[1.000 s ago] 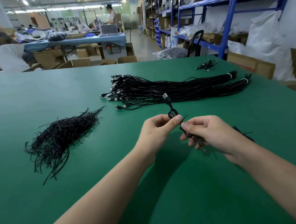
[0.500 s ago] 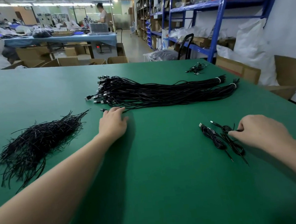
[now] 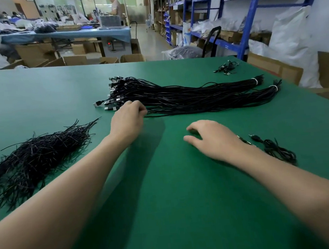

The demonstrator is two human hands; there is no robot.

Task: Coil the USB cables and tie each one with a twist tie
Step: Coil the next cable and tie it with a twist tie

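Right, the long bundle of USB cables (image 3: 187,98) lies across the green tabletop (image 3: 167,204), and everything else sits around it. Its metal plugs (image 3: 115,98) fan out at the left end, and two white bands (image 3: 254,81) cinch the strands at the right end.

The left hand (image 3: 128,117) is at the bundle's plug end, on its near edge, knuckles up and fingers curled down among the strands. That grip is tight and closed in, but the fingertips are tucked under, so I cannot tell whether a cable is caught between them.

The right hand (image 3: 215,137) is on the near side of the bundle, well apart from it, palm down just over the tabletop. Its fingers are loosely spread, the grip is slack and it holds nothing.

The coiled cables (image 3: 276,149) lie nearer the camera than the bundle's banded end, just beside the right wrist, which hides part of one.

To the left of the bundle and nearer the camera, apart from it, the twist ties (image 3: 36,156) lie in a loose black pile. Beyond the banded end, toward the tabletop's far edge, sits a small heap of cables (image 3: 226,69).
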